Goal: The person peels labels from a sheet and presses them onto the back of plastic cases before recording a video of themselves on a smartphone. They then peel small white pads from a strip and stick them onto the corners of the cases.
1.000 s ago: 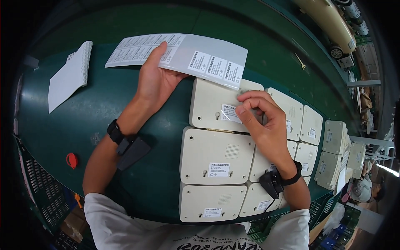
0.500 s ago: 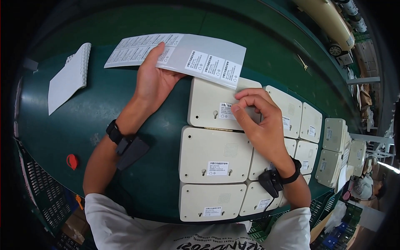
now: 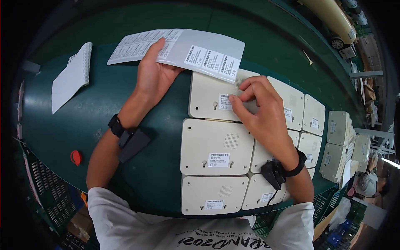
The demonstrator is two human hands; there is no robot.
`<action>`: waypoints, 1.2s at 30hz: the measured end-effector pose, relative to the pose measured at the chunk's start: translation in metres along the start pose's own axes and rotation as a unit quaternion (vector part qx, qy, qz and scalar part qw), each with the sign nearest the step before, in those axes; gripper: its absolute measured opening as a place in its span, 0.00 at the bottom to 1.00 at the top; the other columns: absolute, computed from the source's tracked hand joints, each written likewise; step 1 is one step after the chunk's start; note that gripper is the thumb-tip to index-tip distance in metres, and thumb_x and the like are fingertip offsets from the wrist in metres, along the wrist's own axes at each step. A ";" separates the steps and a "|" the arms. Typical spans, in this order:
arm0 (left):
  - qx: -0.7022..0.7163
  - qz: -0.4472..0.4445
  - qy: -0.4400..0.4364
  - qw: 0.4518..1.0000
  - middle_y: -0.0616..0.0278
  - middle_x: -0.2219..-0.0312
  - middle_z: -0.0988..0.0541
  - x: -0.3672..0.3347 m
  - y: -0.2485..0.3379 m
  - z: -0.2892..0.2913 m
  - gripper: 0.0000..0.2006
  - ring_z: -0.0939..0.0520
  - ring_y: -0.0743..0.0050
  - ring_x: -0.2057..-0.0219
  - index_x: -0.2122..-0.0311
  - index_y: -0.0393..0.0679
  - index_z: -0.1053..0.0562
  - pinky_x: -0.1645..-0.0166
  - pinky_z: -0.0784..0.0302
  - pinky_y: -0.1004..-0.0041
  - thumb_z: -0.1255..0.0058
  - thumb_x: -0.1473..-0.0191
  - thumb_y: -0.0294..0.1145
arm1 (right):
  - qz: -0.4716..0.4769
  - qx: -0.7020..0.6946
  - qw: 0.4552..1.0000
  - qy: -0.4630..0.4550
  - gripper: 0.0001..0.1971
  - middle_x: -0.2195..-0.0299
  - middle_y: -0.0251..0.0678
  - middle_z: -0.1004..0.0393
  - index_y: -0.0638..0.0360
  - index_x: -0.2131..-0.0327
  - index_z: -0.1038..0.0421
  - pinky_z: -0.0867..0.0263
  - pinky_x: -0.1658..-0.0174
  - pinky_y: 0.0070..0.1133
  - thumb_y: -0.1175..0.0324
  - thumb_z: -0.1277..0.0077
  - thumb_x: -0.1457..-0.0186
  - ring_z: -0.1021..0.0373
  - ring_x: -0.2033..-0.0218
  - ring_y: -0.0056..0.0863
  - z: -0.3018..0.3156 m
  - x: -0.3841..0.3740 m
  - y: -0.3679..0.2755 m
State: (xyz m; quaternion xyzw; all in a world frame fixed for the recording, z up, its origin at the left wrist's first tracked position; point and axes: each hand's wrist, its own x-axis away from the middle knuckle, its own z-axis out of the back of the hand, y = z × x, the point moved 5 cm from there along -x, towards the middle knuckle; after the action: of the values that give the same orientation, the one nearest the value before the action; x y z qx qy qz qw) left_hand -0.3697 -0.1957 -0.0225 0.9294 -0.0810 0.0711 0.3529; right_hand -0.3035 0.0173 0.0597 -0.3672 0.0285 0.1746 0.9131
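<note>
My left hand (image 3: 155, 77) is closed on a sheet of labels (image 3: 210, 41), thumb on top and fingers beneath. White printed labels remain at both ends of the sheet, with bare backing between them. Below its right end lies a cream plastic casing (image 3: 204, 91) with screw holes and a speaker grille. My right hand (image 3: 260, 102) is over that casing, fingers curled, its thumb at the right part of a small white label (image 3: 225, 101) on the surface. The thumb hides some of this label. Nearer me, another cream casing (image 3: 200, 137) bears a similar label.
Several more labelled cream casings (image 3: 313, 114) stand in rows to the right, on the dark green table (image 3: 71, 129). A folded white sheet (image 3: 68, 85) and a red round object (image 3: 76, 158) lie at left. Green crates (image 3: 52, 179) stand below the table edge.
The view has shifted slightly. My right thumb has slid a little along the label on the casing, and the fingers stay curled. The left hand still grips the sheet.
</note>
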 end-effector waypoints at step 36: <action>-0.055 0.089 -0.096 0.990 0.45 0.46 0.30 -0.019 -0.012 0.018 0.24 0.28 0.50 0.45 0.44 0.32 0.38 0.38 0.34 0.62 0.53 0.45 0.28 | -0.211 -0.203 0.923 0.250 0.05 0.65 0.30 0.24 0.61 0.63 0.28 0.39 0.67 0.13 0.76 0.53 0.43 0.34 0.71 0.14 0.224 0.292 0.086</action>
State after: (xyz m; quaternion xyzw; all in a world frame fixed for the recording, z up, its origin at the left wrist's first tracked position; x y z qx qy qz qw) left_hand -0.3844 -0.1973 -0.0472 0.9002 -0.2009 0.0087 0.3862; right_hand -0.0758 0.3142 0.1136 -0.5738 0.1418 -0.1179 0.7979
